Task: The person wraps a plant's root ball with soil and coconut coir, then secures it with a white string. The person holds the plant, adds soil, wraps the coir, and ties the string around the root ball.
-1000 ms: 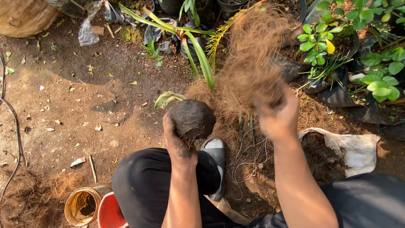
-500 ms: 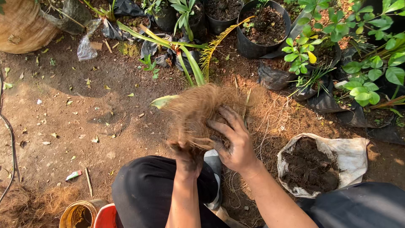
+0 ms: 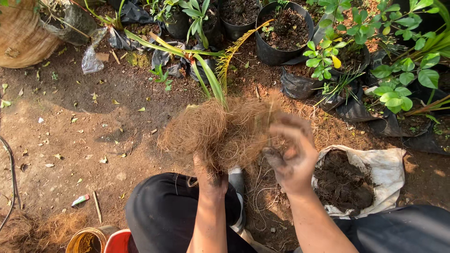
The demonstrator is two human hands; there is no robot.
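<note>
Above the person's knees, a bundle of brown coconut fibre is held up over the dirt ground. From below, the left hand grips it, fingers clamped on the gathered base, and the fibre fans out wide enough to hide whatever sits inside it. Just beside the bundle on the right, the right hand is blurred, its soil-dark fingers slightly apart and curled; whether they touch the strands cannot be told. A long green leaf rises behind the fibre. Near the right hand lies a white sack of dark soil. Farther back stand a black pot and leafy plants in black bags. At the lower left sit a yellow bucket, a loose heap of fibre, and a small red-and-green lighter.
</note>
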